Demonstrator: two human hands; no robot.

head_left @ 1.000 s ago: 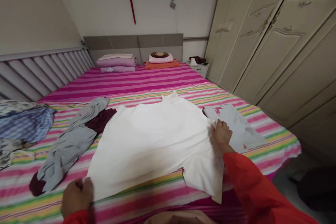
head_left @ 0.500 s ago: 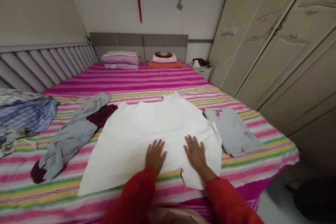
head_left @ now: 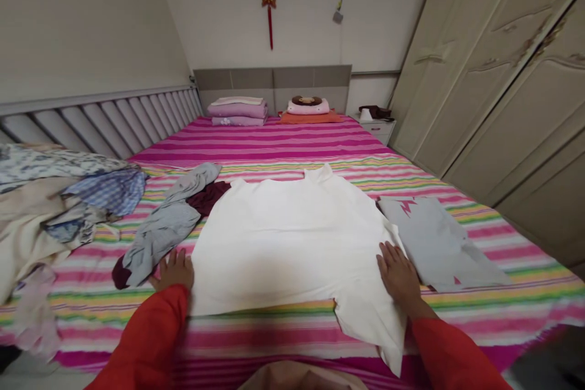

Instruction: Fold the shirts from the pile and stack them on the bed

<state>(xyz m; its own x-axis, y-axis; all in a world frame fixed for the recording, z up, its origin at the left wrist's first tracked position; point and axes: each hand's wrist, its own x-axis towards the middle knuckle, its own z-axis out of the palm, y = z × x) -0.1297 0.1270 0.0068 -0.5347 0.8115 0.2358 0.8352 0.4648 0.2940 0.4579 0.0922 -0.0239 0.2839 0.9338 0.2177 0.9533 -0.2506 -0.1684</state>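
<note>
Low in the frame, I am holding neither hand clenched: my right hand (head_left: 398, 273), at lower right, is lying palm down with loose fingers on the right-hand end of a plain white short-sleeved cloth shirt (head_left: 283, 244), while my left hand (head_left: 175, 271), at lower left, is spreading its fingers just outside the shirt's left edge, gripping nothing; whether its inner side is touching that edge, I cannot tell. The shirt is lying flat in the lower middle, its long axis running left to right between my hands, so it is stretching rightward from my left hand and leftward from my right, the nearer one. One sleeve is pointing toward the bottom edge, below my right hand, over a multicoloured striped woven blanket (head_left: 283, 335). Beyond my left fingers, a crumpled grey garment with maroon parts (head_left: 169, 219) is slanting upward; right of my right hand, a flat grey garment with pink marks (head_left: 439, 244) is lying close by. Farther off, at upper middle, folded lilac bedding (head_left: 237, 111) is sitting before a grey panelled headboard (head_left: 247, 79).
</note>
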